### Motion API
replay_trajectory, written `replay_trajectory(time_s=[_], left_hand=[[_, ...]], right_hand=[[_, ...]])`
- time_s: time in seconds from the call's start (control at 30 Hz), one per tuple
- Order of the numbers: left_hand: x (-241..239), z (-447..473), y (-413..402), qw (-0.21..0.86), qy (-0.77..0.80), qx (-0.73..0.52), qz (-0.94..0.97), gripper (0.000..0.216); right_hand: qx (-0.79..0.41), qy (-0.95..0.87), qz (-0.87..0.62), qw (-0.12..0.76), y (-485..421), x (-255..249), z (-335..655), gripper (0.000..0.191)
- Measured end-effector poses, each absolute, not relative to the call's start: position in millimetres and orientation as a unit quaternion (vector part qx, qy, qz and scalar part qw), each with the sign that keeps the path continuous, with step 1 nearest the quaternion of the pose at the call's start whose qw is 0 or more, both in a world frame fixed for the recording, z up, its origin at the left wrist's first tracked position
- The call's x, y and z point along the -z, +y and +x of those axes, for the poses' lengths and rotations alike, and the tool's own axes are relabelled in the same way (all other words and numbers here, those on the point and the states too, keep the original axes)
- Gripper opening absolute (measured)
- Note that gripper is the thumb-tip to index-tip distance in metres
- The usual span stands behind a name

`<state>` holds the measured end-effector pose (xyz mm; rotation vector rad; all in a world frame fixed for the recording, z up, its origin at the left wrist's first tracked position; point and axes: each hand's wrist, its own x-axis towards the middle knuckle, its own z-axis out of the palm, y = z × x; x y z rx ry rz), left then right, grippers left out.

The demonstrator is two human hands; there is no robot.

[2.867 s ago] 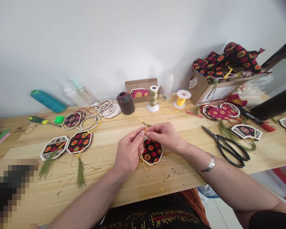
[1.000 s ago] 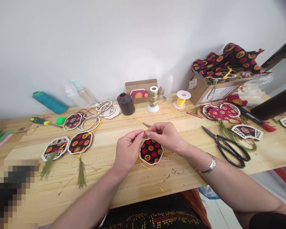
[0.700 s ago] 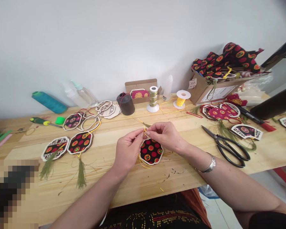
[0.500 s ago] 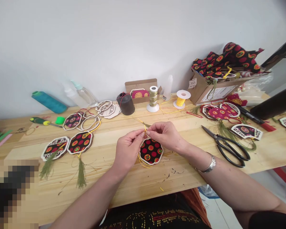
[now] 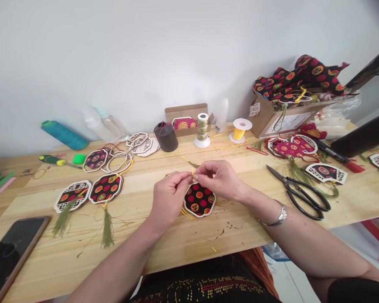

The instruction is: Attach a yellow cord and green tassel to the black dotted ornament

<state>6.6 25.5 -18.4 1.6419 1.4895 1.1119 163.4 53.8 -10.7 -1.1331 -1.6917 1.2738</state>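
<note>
Both hands meet over the middle of the table, pinching a thin yellow cord at the top edge of a patterned pendant. My left hand grips it between thumb and forefinger; my right hand pinches it from the other side, fingertips almost touching the left ones. The pendant is black cloth with red and orange flower rounds in a pale wooden frame, lying flat beneath the fingers. Loose yellow cord ends trail out at its lower left. Fingertips partly hide the spot where the cord is held.
Black scissors lie at right, a phone at front left. Two tasselled pendants rest at left. Along the wall stand a gold thread cone, a yellow cord spool, a black thread cone and a cloth-filled carton.
My left fingers have shifted slightly at the cord, and its forefinger is more raised. Both hands stay pinched at the pendant's top. The view has moved very slightly.
</note>
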Motion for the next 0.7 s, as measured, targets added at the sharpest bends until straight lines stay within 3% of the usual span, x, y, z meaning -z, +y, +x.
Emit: replay_trajectory(time_s=[0.2,0.4,0.7], left_hand=[[19,8,26,0.445,0.551,-0.437,0.554,0.012],[20,9,29,0.637,0.487,-0.44,0.404,0.014],[17,8,27,0.707,0.453,-0.387,0.381,0.02]], right_hand=[[-0.509,-0.614,-0.466,0.384,61,12,167,0.023],[-0.681,-0.488,-0.401,0.371,66,18,168,0.023],[-0.698,-0.471,-0.386,0.376,63,16,167,0.019]])
